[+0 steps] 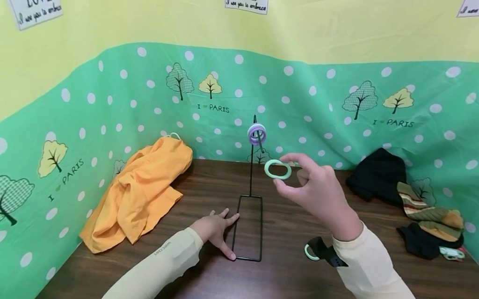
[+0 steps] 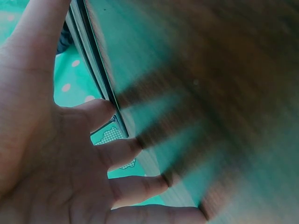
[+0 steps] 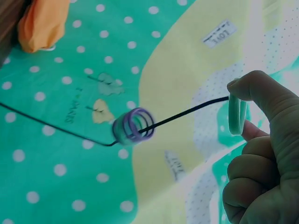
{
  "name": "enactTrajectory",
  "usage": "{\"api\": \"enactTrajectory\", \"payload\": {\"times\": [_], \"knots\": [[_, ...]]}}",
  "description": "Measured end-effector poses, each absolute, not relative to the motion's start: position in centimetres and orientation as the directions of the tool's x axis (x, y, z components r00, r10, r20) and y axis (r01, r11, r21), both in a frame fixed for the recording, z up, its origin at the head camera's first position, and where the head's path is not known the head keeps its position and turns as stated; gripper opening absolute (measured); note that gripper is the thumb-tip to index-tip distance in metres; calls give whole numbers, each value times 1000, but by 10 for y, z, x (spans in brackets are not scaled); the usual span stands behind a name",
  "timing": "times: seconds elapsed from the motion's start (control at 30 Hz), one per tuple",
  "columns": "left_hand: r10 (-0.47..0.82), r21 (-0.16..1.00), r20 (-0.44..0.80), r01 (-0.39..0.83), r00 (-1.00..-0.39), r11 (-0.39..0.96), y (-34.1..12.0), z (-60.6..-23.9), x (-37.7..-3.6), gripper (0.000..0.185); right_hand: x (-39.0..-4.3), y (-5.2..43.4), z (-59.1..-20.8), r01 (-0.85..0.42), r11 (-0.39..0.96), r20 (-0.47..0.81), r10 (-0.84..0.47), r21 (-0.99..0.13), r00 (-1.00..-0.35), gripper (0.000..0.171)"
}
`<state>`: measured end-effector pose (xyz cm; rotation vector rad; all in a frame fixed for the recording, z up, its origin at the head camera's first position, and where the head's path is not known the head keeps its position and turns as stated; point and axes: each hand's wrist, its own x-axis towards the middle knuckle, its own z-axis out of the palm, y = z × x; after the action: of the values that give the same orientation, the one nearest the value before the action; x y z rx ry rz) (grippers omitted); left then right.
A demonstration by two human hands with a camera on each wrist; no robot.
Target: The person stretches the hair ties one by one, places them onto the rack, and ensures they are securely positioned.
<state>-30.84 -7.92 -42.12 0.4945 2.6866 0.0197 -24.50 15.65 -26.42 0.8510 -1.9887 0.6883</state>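
My right hand (image 1: pixel 318 186) pinches a light green ring (image 1: pixel 278 169) between thumb and index finger, in front of a black wire stand (image 1: pixel 252 169). In the right wrist view the green ring (image 3: pixel 237 113) is by the tip of the stand's arm (image 3: pixel 187 112); whether the tip is inside it I cannot tell. Purple and pale rings (image 1: pixel 257 134) hang further back on that arm. Fingers spread, my left hand (image 1: pixel 215 229) rests on the tabletop and touches the left side of the stand's rectangular base (image 1: pixel 247 259).
Another light green ring (image 1: pixel 311 252) lies on the brown table (image 1: pixel 279 288), partly hidden by the black strap on my right wrist. Orange cloth (image 1: pixel 143 189) is heaped at left. Black cloth (image 1: pixel 378 174) and striped fabric (image 1: pixel 425 206) lie at right, before a green and yellow curtain.
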Motion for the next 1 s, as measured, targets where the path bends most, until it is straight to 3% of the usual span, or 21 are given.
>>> {"api": "enactTrajectory", "payload": {"times": [0.17, 0.3, 0.43, 0.67, 0.8, 1.0], "knots": [[344, 86, -393, 338, -853, 937, -78, -421, -307, 119, -248, 143, -251, -767, 640, 881, -336, -45, -332, 35], [337, 85, -392, 331, -856, 940, -77, -419, -307, 119, -258, 136, -243, -731, 682, 876, -356, 5, -325, 34], [329, 82, -386, 323, -862, 943, -78, -418, -306, 118, -278, 131, -240, -661, 750, 830, -353, -25, -431, 41], [343, 99, -382, 330, -858, 939, -77, -421, -302, 118, -295, 137, -253, -548, 815, 697, -282, -188, -659, 63], [338, 96, -381, 327, -861, 940, -77, -421, -302, 118, -294, 145, -261, -539, 775, 637, -239, -330, -733, 66], [341, 80, -378, 337, -861, 938, -80, -420, -306, 119, -292, 158, -266, -516, 733, 601, -183, -444, -778, 65]]}}
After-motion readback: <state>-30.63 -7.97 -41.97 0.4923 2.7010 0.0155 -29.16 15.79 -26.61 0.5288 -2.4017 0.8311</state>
